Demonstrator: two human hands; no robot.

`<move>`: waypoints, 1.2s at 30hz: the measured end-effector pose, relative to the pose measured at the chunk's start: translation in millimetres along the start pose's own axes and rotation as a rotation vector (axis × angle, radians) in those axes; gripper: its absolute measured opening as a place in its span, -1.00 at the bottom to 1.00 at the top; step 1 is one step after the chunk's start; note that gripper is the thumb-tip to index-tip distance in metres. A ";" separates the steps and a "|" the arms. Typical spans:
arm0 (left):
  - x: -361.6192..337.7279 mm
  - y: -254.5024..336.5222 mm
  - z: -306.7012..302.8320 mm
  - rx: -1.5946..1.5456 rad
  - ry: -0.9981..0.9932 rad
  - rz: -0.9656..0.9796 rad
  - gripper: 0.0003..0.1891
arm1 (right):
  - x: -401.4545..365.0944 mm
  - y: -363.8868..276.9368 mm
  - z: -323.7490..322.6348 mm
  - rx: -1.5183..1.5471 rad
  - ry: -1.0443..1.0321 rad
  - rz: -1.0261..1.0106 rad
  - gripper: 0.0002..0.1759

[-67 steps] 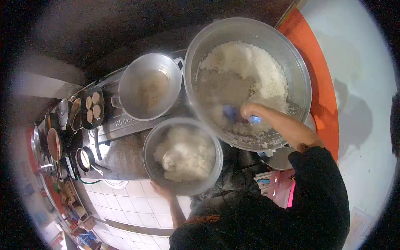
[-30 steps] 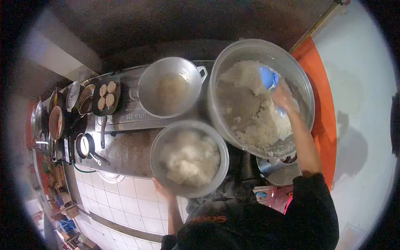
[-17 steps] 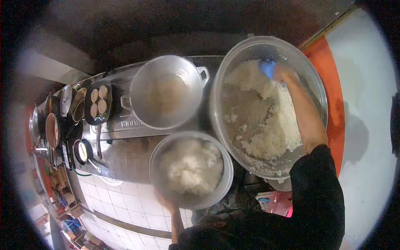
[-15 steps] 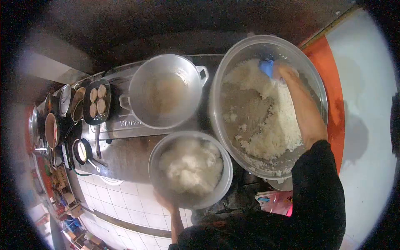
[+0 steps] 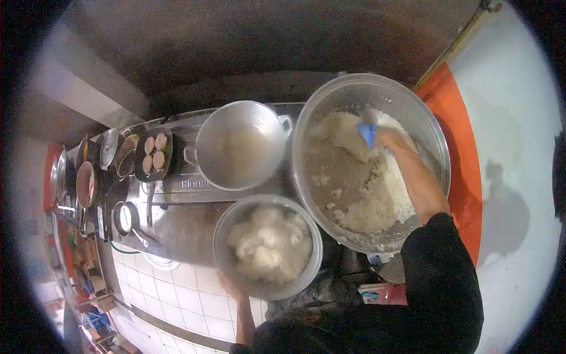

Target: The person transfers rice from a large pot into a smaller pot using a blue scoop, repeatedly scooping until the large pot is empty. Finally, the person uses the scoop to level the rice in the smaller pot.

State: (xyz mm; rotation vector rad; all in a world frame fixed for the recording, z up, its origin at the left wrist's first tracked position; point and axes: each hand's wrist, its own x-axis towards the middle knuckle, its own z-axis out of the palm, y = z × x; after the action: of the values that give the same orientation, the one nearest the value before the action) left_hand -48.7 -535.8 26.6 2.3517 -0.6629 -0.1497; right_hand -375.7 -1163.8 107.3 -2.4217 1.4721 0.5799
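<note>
Inside a large translucent plastic tub (image 5: 436, 144), my right hand (image 5: 387, 139) is closed on a small blue scoop-like tool (image 5: 365, 134). Its working end is blurred and partly hidden by the hand. White rice (image 5: 377, 206) lies spread over the right side and bottom of the tub, around the tool. My left hand (image 5: 233, 287) holds the lower left side of a round metal pot (image 5: 316, 253), with some fingers hidden behind it. A heap of white rice (image 5: 268, 242) fills much of this pot, looking hazy with steam.
A wide two-handled pot (image 5: 271, 127) stands on the stove (image 5: 177, 186). To its left are a square pan (image 5: 167, 171) with several brown patties, a small frying pan (image 5: 133, 213), and a saucepan (image 5: 86, 177). An orange panel (image 5: 463, 171) borders the tub's right side.
My right hand and the blue tool have shifted slightly left within the tub, with the rice much the same. The whole view has tilted a little. My left hand stays on the pot.
</note>
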 end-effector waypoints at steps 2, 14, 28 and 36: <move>6.5 10.1 -1.3 0.094 0.029 0.155 -0.33 | -18.8 -3.9 27.2 0.025 -0.237 0.111 -0.71; 9.9 8.7 -5.5 0.110 -0.070 -0.028 -0.44 | -167.2 -62.5 -9.0 0.065 -0.336 0.038 -0.66; 2.7 -8.3 4.6 -0.185 -0.066 -0.181 -0.46 | -93.0 -43.7 171.7 0.393 -0.052 0.096 -0.61; 19.1 53.7 -18.4 -0.623 -0.073 -0.417 -0.34 | -144.2 -91.0 12.1 -0.173 -0.680 -0.179 -0.68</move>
State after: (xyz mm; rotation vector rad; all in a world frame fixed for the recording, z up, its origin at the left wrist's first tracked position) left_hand -49.8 -568.9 76.5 1.8465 -0.1114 -0.5448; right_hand -356.6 -1003.3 162.7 -2.1046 0.9393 1.3585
